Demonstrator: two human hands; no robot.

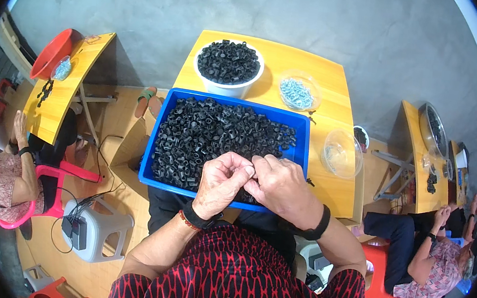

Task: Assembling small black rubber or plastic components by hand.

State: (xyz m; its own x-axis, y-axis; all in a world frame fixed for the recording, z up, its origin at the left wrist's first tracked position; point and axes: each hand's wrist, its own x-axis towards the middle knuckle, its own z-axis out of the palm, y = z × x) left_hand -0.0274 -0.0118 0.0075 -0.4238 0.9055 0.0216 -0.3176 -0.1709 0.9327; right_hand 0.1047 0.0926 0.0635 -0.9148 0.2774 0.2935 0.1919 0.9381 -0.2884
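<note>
My left hand [222, 179] and my right hand [281, 185] meet over the near edge of a blue tray [302, 155]. Both are closed, thumbs and fingertips pinched together; whatever lies between them is too small or hidden to name. Small black plastic ring-shaped parts [205, 134] fill most of the tray beneath my hands. Behind it a white bucket [227, 89] is heaped with similar black pieces [228, 62]. A clear bowl of bluish screws [296, 93] stands to its right. Nearer on the right sits another clear tub [342, 154], its contents hard to make out.
My yellow table [328, 71] stands against a grey wall [322, 12]. An open cardboard box [131, 149] is at its left. One person [14, 178] sits at a left-hand table, other people [436, 257] at the right. A grey stool [99, 230] with cables stands left.
</note>
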